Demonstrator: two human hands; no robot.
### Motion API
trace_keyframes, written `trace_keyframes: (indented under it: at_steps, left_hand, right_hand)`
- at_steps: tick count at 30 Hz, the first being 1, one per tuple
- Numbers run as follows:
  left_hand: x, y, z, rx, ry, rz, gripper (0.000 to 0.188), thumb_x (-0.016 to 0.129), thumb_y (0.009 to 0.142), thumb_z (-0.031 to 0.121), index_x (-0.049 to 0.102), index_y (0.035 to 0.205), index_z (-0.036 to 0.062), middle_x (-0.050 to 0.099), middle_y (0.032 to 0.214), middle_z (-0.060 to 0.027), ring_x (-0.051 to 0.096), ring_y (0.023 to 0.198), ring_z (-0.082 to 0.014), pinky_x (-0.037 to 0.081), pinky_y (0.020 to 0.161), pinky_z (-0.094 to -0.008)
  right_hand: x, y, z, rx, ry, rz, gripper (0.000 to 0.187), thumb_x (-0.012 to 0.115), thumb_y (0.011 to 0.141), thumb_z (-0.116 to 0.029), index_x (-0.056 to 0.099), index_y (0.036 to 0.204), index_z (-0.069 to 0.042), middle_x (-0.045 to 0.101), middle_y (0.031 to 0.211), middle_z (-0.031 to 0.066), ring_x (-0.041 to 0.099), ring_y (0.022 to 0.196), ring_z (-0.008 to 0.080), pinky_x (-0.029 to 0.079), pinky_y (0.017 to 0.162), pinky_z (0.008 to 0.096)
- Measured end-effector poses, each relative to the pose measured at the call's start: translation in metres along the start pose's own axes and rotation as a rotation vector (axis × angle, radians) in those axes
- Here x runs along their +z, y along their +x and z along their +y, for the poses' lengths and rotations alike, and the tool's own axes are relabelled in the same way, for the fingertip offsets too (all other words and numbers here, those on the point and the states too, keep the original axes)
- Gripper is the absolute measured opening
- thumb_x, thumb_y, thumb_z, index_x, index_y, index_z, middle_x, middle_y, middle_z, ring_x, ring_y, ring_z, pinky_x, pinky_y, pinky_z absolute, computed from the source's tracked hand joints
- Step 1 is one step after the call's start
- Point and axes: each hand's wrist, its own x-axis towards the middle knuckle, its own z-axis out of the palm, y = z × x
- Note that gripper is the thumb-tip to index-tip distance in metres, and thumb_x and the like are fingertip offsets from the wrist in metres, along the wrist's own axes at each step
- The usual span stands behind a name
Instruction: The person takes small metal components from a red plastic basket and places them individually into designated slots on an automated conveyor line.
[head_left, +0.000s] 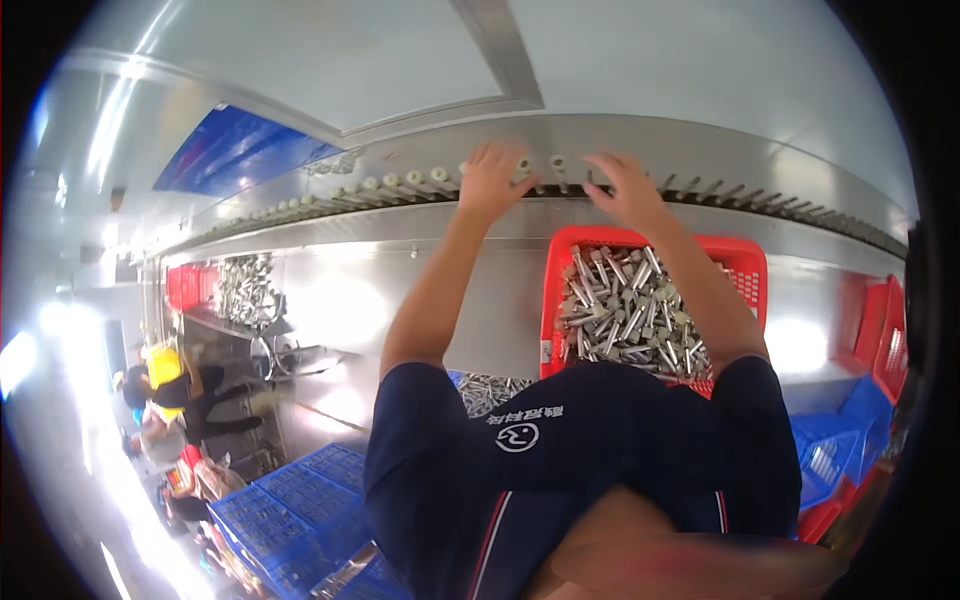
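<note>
A long row of upright metal pins (735,192) runs along a slot in front of me. To the left, the row carries metal parts with round cream-coloured heads (415,178); to the right the pins are bare. My left hand (490,185) is over the row beside a headed part (523,166), fingers blurred, so its grip does not show. Another headed part (558,165) stands between my hands. My right hand (628,190) hovers where the bare pins begin, thumb and fingers apart with nothing seen in them. Below it, a red basket (553,300) holds many loose metal parts (625,310).
A steel ledge (480,300) lies under the row. Blue crates (300,500) stand at lower left, with a blue basket (830,450) and a red basket (885,330) at right. Farther left are another red basket (190,287), a part pile (245,290) and several people (190,390).
</note>
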Motion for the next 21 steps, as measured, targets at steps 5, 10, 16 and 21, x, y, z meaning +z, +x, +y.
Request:
trace_keyframes:
  at_steps: [5, 10, 16, 21]
  left_hand:
    - [0.029, 0.015, 0.003, -0.022, 0.148, -0.513, 0.036, 0.064, 0.078, 0.042, 0.064, 0.095, 0.0100, 0.064, 0.089, -0.0084, 0.061, 0.086, -0.0285, 0.048, 0.075, -0.0404]
    - [0.059, 0.028, 0.022, -0.109, -0.144, -0.429, 0.037, 0.063, 0.078, 0.044, 0.062, 0.087, 0.0081, 0.064, 0.087, -0.0091, 0.062, 0.083, -0.0281, 0.048, 0.072, -0.0408]
    - [-0.018, 0.065, 0.103, -0.175, -0.672, -0.388, 0.028, 0.066, 0.077, 0.035, 0.061, 0.088, 0.0094, 0.062, 0.086, -0.0098, 0.062, 0.082, -0.0266, 0.049, 0.070, -0.0382]
    - [0.050, -0.029, 0.170, 0.322, -0.482, -0.466, 0.042, 0.069, 0.073, 0.038, 0.063, 0.101, 0.0086, 0.062, 0.099, -0.0092, 0.059, 0.094, -0.0287, 0.048, 0.085, -0.0385]
  right_hand:
    - [0.085, 0.049, 0.049, 0.350, 0.396, -0.050, 0.023, 0.063, 0.082, -0.023, 0.063, 0.094, -0.004, 0.063, 0.077, 0.0061, 0.059, 0.071, 0.0148, 0.046, 0.064, 0.0289]
    - [0.054, 0.044, 0.058, 0.299, 0.548, 0.070, 0.020, 0.060, 0.087, -0.023, 0.063, 0.085, -0.004, 0.052, 0.060, -0.0036, 0.046, 0.053, 0.0041, 0.038, 0.049, 0.0217]
    - [-0.110, 0.002, -0.015, 0.313, 0.644, -0.098, 0.016, 0.058, 0.088, -0.020, 0.061, 0.086, -0.005, 0.052, 0.063, -0.0034, 0.043, 0.047, 0.0034, 0.037, 0.042, 0.0190]
    - [-0.079, -0.144, 0.031, 0.452, 0.475, -0.313, 0.028, 0.061, 0.084, -0.019, 0.058, 0.107, -0.003, 0.060, 0.099, 0.0077, 0.057, 0.093, 0.0178, 0.046, 0.079, 0.0311]
